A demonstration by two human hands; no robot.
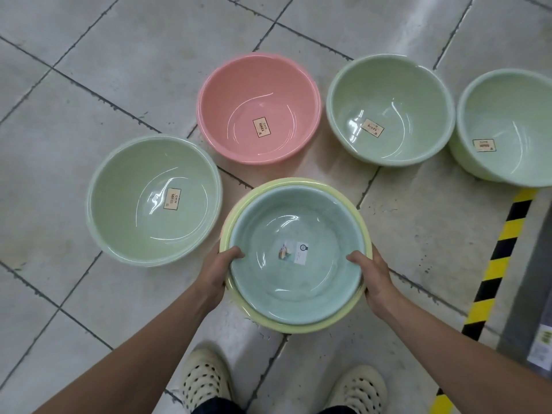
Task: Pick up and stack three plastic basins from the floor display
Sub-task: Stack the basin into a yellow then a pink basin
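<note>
A blue-green basin point(298, 282) sits nested inside a yellow basin point(313, 325), and I hold the pair above the tiled floor. My left hand point(216, 271) grips the left rim, thumb inside the blue-green basin. On the opposite rim my right hand point(375, 279) holds the same way. On the floor stand a pale green basin point(128, 222) at left, a pink basin point(260, 85) behind the stack, and two more pale green basins point(391, 85) point(513, 100) at right.
A black-and-yellow hazard stripe point(493, 264) runs along the floor at right, beside a grey shelf base point(534, 309). My two feet in cream perforated shoes point(206, 380) stand below the held stack. Grey floor tiles point(74, 70) stretch to the left and back.
</note>
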